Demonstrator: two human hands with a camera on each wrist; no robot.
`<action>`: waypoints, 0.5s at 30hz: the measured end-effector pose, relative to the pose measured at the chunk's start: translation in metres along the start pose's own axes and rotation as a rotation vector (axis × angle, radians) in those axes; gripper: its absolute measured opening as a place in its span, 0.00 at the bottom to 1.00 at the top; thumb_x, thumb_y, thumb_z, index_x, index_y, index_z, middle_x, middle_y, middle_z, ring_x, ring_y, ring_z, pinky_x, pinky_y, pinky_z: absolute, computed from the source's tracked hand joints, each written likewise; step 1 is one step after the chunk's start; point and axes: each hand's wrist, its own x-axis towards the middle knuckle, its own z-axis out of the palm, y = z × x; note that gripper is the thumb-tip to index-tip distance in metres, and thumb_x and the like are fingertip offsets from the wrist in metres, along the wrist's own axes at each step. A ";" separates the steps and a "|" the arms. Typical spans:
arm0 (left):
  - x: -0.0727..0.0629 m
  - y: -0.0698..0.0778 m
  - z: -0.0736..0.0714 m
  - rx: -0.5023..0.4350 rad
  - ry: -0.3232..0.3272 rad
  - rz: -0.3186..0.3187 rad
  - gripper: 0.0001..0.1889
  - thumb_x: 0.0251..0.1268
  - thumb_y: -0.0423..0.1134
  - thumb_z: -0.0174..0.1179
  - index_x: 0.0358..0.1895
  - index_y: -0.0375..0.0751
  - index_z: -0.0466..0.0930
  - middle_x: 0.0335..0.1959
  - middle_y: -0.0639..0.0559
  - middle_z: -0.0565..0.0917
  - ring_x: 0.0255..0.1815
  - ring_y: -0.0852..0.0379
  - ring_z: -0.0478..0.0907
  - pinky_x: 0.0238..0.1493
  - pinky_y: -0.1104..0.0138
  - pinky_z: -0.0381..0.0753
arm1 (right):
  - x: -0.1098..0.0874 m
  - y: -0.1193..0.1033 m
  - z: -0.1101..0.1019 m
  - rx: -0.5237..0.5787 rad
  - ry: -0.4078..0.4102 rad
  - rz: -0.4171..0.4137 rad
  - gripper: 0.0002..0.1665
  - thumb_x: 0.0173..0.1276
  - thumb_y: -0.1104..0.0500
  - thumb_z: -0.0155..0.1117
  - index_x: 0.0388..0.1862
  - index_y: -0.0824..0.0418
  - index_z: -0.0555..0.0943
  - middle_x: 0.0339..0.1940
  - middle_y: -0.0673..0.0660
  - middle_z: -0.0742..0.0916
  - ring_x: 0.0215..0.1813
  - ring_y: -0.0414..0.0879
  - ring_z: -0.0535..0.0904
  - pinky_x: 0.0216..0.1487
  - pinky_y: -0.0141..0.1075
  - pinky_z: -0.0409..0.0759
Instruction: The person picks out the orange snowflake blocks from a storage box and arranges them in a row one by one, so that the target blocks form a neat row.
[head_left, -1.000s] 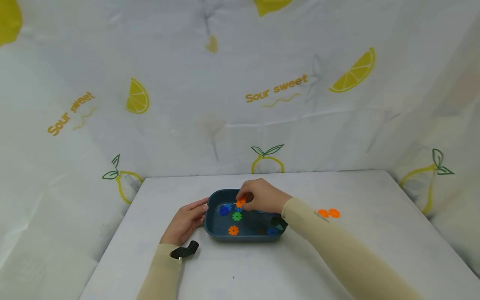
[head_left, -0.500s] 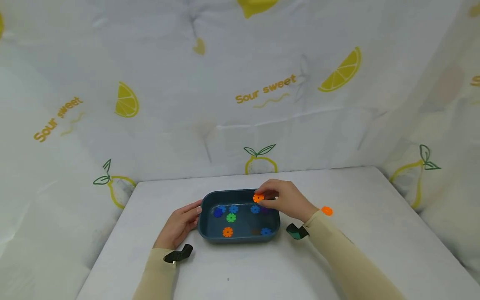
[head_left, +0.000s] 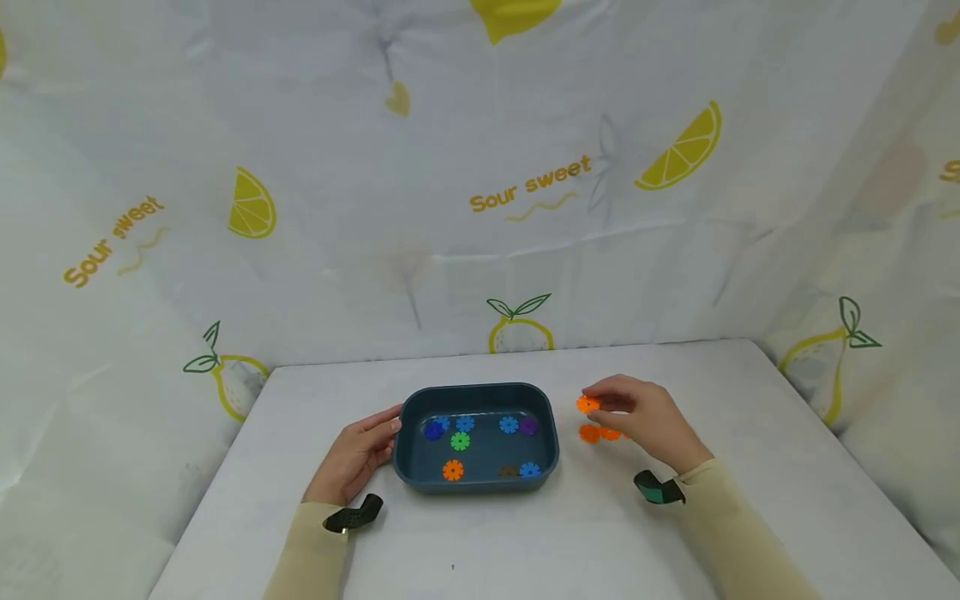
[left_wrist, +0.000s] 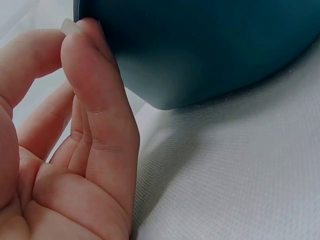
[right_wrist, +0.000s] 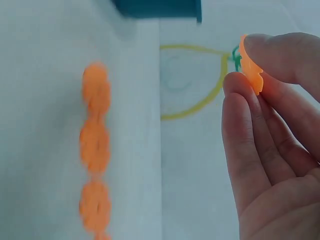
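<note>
My right hand (head_left: 651, 419) pinches an orange notched plastic disc (head_left: 588, 404) between thumb and fingertips, right of the tray and above the table. In the right wrist view this orange disc (right_wrist: 251, 67) stands nearly edge-on between the fingers. Below the hand, more orange discs (head_left: 590, 433) lie in a row, partly hidden by it. My left hand (head_left: 356, 458) grips the left end of a dark blue-green rectangular tray (head_left: 476, 486). In the left wrist view, the fingertips (left_wrist: 87, 37) meet at the tray's edge.
Inside the tray lie several notched discs: a green disc (head_left: 460, 442), an orange one, blue ones, a purple disc (head_left: 528, 426) and a brown disc (head_left: 509, 471). A white cloth (head_left: 480, 546) covers the table, and a lemon-printed sheet (head_left: 337, 250) hangs behind it.
My right hand has moved right, from over the tray to above the row on the table, still pinching the orange disc. The left hand stays at the tray's left end.
</note>
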 end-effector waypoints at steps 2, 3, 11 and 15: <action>0.000 -0.001 0.000 0.000 0.000 0.001 0.30 0.74 0.44 0.72 0.76 0.42 0.78 0.44 0.54 0.90 0.37 0.62 0.81 0.40 0.74 0.83 | -0.007 0.008 -0.010 -0.013 0.015 0.034 0.18 0.71 0.47 0.79 0.58 0.43 0.90 0.57 0.47 0.91 0.54 0.40 0.89 0.54 0.28 0.86; 0.000 -0.001 0.000 0.004 0.000 0.003 0.30 0.74 0.44 0.71 0.76 0.42 0.78 0.44 0.54 0.89 0.37 0.62 0.80 0.40 0.74 0.83 | -0.010 0.012 -0.015 -0.019 0.022 0.045 0.18 0.71 0.47 0.79 0.59 0.43 0.89 0.57 0.47 0.91 0.54 0.39 0.89 0.53 0.28 0.86; 0.000 -0.002 0.000 0.015 -0.005 0.001 0.31 0.74 0.45 0.71 0.77 0.42 0.77 0.44 0.55 0.89 0.38 0.62 0.81 0.41 0.74 0.83 | -0.034 0.044 -0.050 -0.100 0.091 0.094 0.20 0.73 0.44 0.77 0.61 0.45 0.89 0.57 0.51 0.92 0.51 0.27 0.86 0.51 0.26 0.85; 0.001 -0.002 0.001 0.015 -0.002 0.004 0.31 0.75 0.45 0.71 0.77 0.42 0.77 0.44 0.55 0.89 0.38 0.62 0.81 0.41 0.74 0.83 | -0.042 0.058 -0.062 -0.154 0.092 0.127 0.20 0.73 0.43 0.76 0.61 0.43 0.88 0.59 0.50 0.92 0.51 0.25 0.85 0.51 0.27 0.84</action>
